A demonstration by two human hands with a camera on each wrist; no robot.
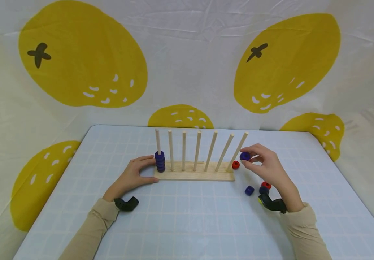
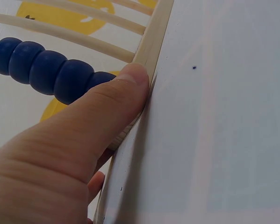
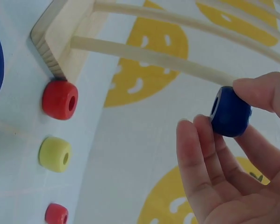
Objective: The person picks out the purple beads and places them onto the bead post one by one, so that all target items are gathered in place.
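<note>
A wooden peg rack with several upright pegs stands on the table, and blue beads are stacked on its leftmost peg. My left hand grips the left end of the base; its thumb lies along the front edge in the left wrist view. Between thumb and fingers, my right hand pinches a blue bead, held up beside the rightmost peg with its hole turned toward the rack. Close to the right end of the base lies a red bead.
Right of the rack lie a loose blue bead, a dark blue bead and another red bead near the right wrist. A yellow bead shows in the right wrist view. Behind the table hangs a patterned cloth.
</note>
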